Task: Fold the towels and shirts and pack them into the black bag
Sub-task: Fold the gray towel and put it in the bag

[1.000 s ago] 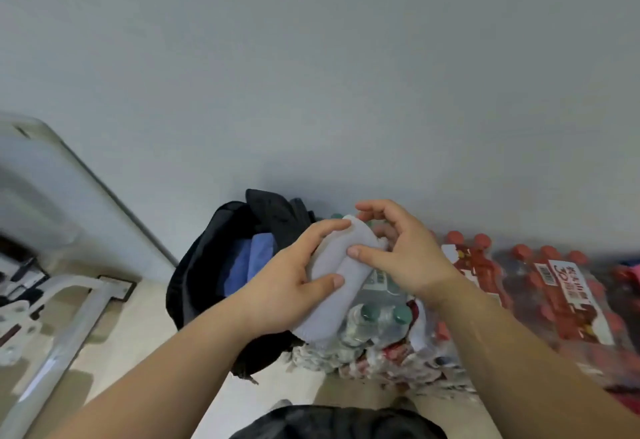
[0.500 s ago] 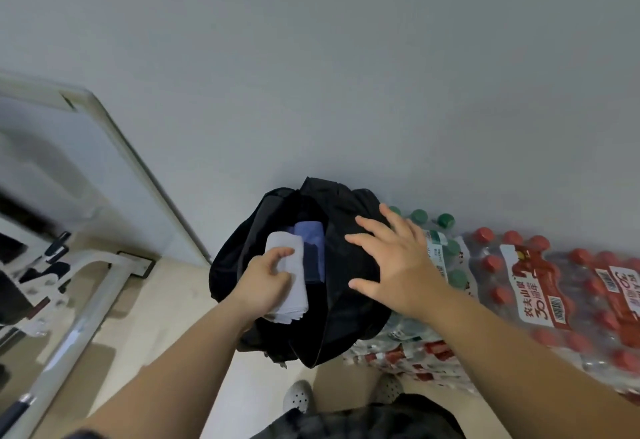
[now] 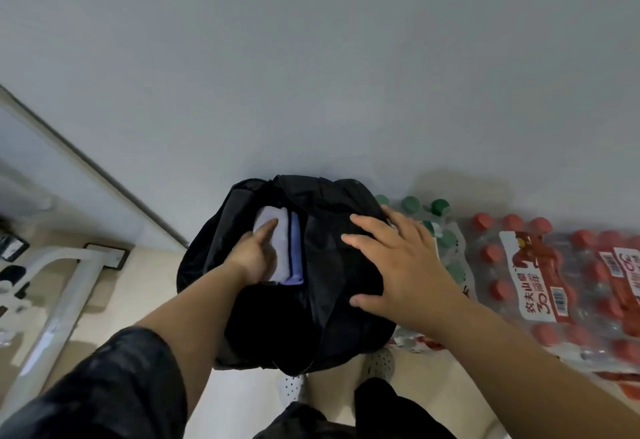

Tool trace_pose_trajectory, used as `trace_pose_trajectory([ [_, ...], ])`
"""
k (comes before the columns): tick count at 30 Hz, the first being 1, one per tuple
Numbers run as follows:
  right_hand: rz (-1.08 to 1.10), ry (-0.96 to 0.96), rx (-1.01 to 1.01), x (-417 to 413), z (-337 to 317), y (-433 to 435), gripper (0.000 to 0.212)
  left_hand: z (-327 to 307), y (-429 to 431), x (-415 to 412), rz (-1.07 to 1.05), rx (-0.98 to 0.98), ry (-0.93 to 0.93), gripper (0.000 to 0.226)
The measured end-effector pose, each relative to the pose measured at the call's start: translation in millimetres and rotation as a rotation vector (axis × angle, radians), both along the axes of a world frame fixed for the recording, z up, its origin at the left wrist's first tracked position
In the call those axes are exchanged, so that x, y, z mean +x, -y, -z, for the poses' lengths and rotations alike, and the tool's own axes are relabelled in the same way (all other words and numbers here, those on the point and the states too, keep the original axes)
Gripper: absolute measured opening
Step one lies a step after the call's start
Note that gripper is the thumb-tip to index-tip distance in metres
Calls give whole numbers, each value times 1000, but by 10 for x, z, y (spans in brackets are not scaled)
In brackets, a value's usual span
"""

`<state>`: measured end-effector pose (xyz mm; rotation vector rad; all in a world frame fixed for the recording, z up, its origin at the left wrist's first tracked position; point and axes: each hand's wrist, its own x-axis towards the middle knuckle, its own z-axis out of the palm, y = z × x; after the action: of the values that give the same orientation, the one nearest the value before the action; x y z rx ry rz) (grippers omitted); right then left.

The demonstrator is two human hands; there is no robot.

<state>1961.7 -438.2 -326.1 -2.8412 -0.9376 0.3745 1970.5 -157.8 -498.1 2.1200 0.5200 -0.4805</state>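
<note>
White towel (image 3: 273,246) has been lowered into black bag (image 3: 346,307) beside blue fabric (image 3: 295,248), apparently still gripped by left hand (image 3: 254,260), bag steadied under spread right hand (image 3: 398,262), so one more item is nearly packed.

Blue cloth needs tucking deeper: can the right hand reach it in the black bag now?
Probably yes: blue cloth lies uncovered in the open black bag; right hand rests flat on the bag beside it, and left hand holds only the white towel.
</note>
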Motion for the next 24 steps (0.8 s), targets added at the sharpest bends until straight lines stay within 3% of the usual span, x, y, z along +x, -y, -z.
trace_pose_trajectory([
  [4, 14, -21, 3, 17, -2, 0, 88, 16, -106, -19, 34, 90, 54, 64],
  [8, 20, -27, -11, 51, -8, -1, 90, 44, -118, -137, 78, 121, 121, 63],
  [10, 27, -29, -20, 59, 6, 2, 90, 71, -128, -145, 108, 168, 66, 63],
  [14, 32, -16, -25, 64, 31, 4, 93, -23, -58, -159, 241, 421, -106, 63],
  [18, 37, -14, -10, 66, 43, -6, 92, -92, 98, -259, 516, 807, 175, 66],
  [20, 32, -12, -23, 73, 45, -19, 92, -42, 104, -261, 615, 837, 218, 66],
  [24, 29, 10, -26, 65, 44, -7, 93, 50, 37, -240, 662, 813, 115, 61],
])
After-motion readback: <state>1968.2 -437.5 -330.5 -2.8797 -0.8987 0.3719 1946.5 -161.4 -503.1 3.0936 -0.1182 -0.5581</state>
